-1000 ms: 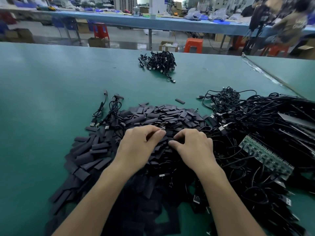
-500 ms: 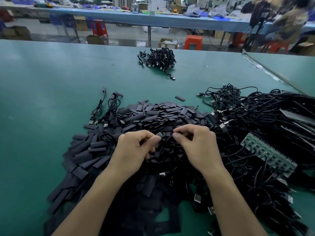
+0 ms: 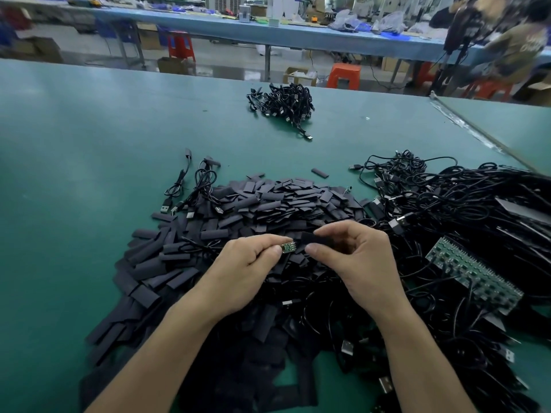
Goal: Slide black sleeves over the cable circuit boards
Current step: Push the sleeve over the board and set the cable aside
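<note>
My left hand (image 3: 247,263) pinches a small green circuit board (image 3: 288,247) at the end of a black cable. My right hand (image 3: 354,254) pinches a flat black sleeve (image 3: 313,238) just right of the board, its open end facing the board. Both hands hover over a big heap of loose black sleeves (image 3: 268,204) on the green table (image 3: 89,174).
A tangled mass of black USB cables (image 3: 462,219) fills the right side, with a green panel of circuit boards (image 3: 474,275) on it. A smaller cable bundle (image 3: 283,104) lies far back. A few loose cables (image 3: 193,186) lie left of the heap.
Both hands have lifted off the sleeve heap and drawn toward me. The left now holds a cable's board in plain sight, the right holds a sleeve up beside it.
</note>
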`<control>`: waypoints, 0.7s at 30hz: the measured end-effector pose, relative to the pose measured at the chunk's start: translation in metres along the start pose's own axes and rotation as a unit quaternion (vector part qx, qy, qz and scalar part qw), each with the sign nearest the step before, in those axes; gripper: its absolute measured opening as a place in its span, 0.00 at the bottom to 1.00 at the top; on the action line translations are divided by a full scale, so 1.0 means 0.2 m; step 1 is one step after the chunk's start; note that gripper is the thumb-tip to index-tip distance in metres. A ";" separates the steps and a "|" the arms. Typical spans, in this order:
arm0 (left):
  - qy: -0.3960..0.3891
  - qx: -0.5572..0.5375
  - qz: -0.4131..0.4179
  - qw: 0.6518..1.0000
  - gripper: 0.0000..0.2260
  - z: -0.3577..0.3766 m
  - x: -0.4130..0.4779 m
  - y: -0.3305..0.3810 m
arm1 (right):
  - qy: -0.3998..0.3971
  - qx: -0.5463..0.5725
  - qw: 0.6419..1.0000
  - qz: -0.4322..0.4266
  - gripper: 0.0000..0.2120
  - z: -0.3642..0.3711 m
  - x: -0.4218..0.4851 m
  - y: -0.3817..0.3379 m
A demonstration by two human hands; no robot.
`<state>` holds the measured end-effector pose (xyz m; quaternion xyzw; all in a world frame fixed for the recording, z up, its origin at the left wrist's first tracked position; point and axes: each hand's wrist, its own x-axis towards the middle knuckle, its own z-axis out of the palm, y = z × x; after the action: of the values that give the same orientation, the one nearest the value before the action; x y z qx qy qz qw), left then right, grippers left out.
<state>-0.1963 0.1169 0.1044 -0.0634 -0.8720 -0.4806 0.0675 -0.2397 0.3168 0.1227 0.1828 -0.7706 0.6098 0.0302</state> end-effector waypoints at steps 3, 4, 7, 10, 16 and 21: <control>0.000 -0.017 -0.001 1.000 0.11 0.01 0.00 0.00 | -0.009 0.005 1.000 -0.008 0.15 0.01 0.00 0.00; 0.004 -0.029 -0.006 1.000 0.10 0.01 0.01 0.00 | -0.018 0.010 1.000 -0.008 0.16 0.01 0.00 0.00; 0.012 -0.064 -0.011 0.998 0.08 0.02 0.01 0.00 | -0.050 0.010 0.998 -0.029 0.16 0.02 0.00 -0.01; 0.005 -0.084 -0.004 0.996 0.08 0.02 0.01 0.02 | -0.063 0.006 0.997 -0.033 0.13 0.04 -0.01 -0.01; 0.001 -0.091 0.002 0.996 0.08 0.03 0.01 0.04 | -0.078 -0.034 0.996 -0.034 0.15 0.05 -0.02 -0.01; 0.006 -0.101 0.004 0.995 0.09 0.02 0.01 0.03 | -0.060 -0.094 0.991 -0.070 0.14 0.06 -0.02 -0.02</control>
<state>-0.1974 0.1237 0.1082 -0.0707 -0.8182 -0.5665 0.0681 -0.2322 0.3062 0.1216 0.2689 -0.8103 0.5188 0.0441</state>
